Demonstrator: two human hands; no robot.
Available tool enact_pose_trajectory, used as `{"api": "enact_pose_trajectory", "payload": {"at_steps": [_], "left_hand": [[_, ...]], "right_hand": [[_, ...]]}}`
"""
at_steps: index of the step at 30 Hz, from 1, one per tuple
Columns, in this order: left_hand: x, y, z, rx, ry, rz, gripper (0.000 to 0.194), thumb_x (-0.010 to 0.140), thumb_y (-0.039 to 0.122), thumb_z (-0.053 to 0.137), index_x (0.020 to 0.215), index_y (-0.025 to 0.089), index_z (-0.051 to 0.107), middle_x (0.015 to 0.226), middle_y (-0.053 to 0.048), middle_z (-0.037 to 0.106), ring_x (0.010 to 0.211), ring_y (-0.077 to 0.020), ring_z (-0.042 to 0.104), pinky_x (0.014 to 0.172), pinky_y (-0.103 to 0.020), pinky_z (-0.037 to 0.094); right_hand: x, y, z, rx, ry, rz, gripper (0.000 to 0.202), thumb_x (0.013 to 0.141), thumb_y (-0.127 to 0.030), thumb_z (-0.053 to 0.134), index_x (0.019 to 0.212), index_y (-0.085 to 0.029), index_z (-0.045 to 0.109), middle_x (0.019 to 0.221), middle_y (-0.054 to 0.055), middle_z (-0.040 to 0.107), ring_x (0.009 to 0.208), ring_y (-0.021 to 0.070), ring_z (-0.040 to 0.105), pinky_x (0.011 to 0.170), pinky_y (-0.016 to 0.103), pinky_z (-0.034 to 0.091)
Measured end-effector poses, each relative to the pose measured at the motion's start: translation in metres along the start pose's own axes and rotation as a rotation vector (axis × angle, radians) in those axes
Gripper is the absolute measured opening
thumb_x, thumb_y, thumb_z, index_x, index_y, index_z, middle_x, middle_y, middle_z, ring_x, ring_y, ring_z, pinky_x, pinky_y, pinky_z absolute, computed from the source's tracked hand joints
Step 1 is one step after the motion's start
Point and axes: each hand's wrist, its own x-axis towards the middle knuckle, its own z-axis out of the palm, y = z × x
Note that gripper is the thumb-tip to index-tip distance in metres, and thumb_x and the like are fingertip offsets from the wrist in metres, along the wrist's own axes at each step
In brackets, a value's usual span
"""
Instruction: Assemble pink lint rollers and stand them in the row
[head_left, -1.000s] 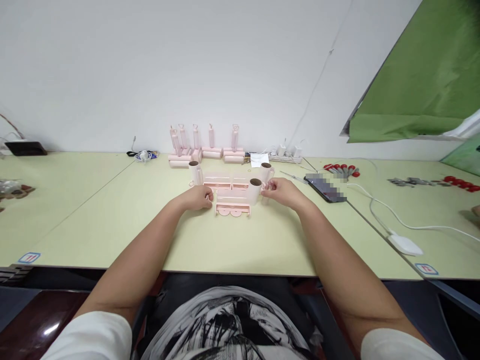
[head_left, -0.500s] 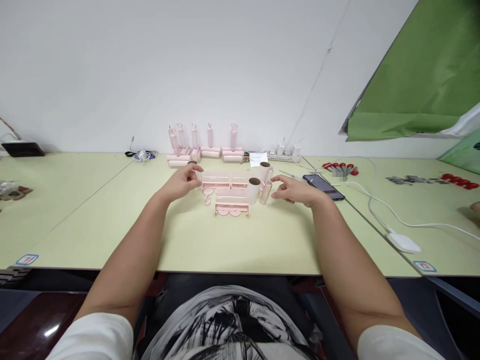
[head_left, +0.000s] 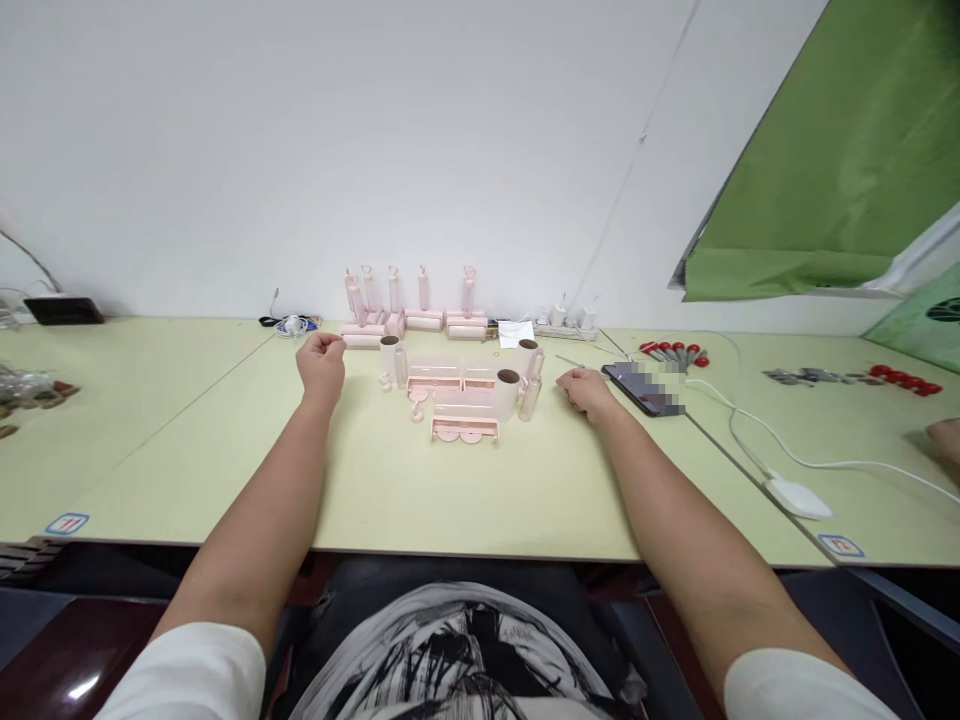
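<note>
My left hand (head_left: 322,372) is curled into a loose fist above the table, to the left of the pink lint roller parts and touching none of them. My right hand (head_left: 587,392) is also closed, on the right side between the parts and a phone. No object shows in either hand. Between them stand white sticky rolls with brown cores, one roll (head_left: 507,396) at the front right and another roll (head_left: 390,356) at the back left. A pink roller frame (head_left: 465,430) with a clear cover lies in front. A clear handle (head_left: 529,398) stands near the right roll.
Several assembled pink lint rollers (head_left: 466,322) stand along the wall. The black phone (head_left: 643,388) lies beyond my right hand. A white cable runs to a white charger (head_left: 798,494). Red-ended tools (head_left: 675,354) lie farther right, and a person's hand (head_left: 946,445) shows at the right edge.
Both hands have drawn away from the lint roller parts, the left hand outward to the left and the right hand slightly right. Their fingers, apart before, are now curled in. The view has tilted slightly.
</note>
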Motion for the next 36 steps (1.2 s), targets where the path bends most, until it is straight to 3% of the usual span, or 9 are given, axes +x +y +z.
{"api": "enact_pose_trajectory", "payload": {"at_steps": [5,11,22,26,30,32,36], "left_hand": [[-0.001,-0.019,0.0,0.105,-0.075,-0.181,0.012,0.064,0.028,0.055,0.072,0.02,0.053,0.052,0.004,0.043,0.042,-0.011,0.039,0.042,-0.025,0.031],[-0.007,-0.023,0.003,0.189,-0.183,-0.217,0.011,0.061,0.024,0.06,0.071,0.02,0.057,0.051,0.003,0.048,0.043,-0.0125,0.043,0.042,-0.025,0.031],[-0.01,-0.017,0.003,0.192,-0.106,-0.205,0.009,0.064,0.022,0.059,0.072,0.02,0.057,0.054,0.002,0.05,0.045,-0.0127,0.045,0.043,-0.026,0.037],[-0.01,-0.015,0.003,0.169,-0.07,-0.18,0.009,0.064,0.023,0.057,0.072,0.02,0.056,0.055,0.002,0.05,0.046,-0.0128,0.045,0.044,-0.026,0.039],[-0.008,-0.016,0.003,0.152,-0.05,-0.139,0.01,0.065,0.025,0.056,0.072,0.019,0.057,0.057,0.002,0.05,0.046,-0.0132,0.046,0.045,-0.026,0.039],[-0.007,-0.016,0.004,0.149,-0.037,-0.1,0.01,0.066,0.026,0.055,0.073,0.019,0.057,0.059,0.002,0.051,0.048,-0.0129,0.047,0.047,-0.026,0.039],[-0.01,-0.01,0.007,0.162,-0.007,0.044,0.013,0.066,0.024,0.056,0.076,0.019,0.061,0.063,0.003,0.052,0.056,-0.0117,0.047,0.055,-0.024,0.04]], "right_hand": [[0.004,0.002,-0.004,0.086,-0.004,0.018,0.022,0.076,-0.02,0.069,0.071,-0.019,0.047,0.05,-0.006,0.044,0.037,0.0049,0.033,0.033,0.02,0.018],[0.006,0.003,-0.006,0.161,-0.006,0.014,0.022,0.079,-0.021,0.069,0.073,-0.019,0.048,0.055,-0.005,0.047,0.039,0.0043,0.036,0.032,0.018,0.022],[0.01,0.008,0.0,0.161,0.005,-0.023,0.011,0.078,-0.016,0.065,0.073,-0.017,0.055,0.058,-0.002,0.054,0.039,0.0059,0.04,0.033,0.02,0.026],[0.011,0.006,0.001,0.157,0.117,-0.08,0.012,0.075,-0.019,0.064,0.069,-0.018,0.054,0.056,-0.001,0.054,0.039,0.0078,0.04,0.036,0.023,0.027],[0.008,-0.005,-0.001,0.18,0.359,-0.241,0.015,0.078,-0.027,0.059,0.069,-0.019,0.051,0.059,-0.003,0.051,0.05,0.01,0.042,0.046,0.024,0.035],[-0.001,-0.014,0.001,0.188,0.417,-0.387,0.014,0.079,-0.032,0.057,0.074,-0.019,0.054,0.064,-0.003,0.053,0.059,0.0122,0.047,0.055,0.025,0.041],[-0.034,-0.031,0.017,0.005,0.297,-0.991,0.018,0.08,-0.037,0.06,0.081,-0.02,0.062,0.085,0.005,0.063,0.083,0.0214,0.059,0.079,0.037,0.049]]}}
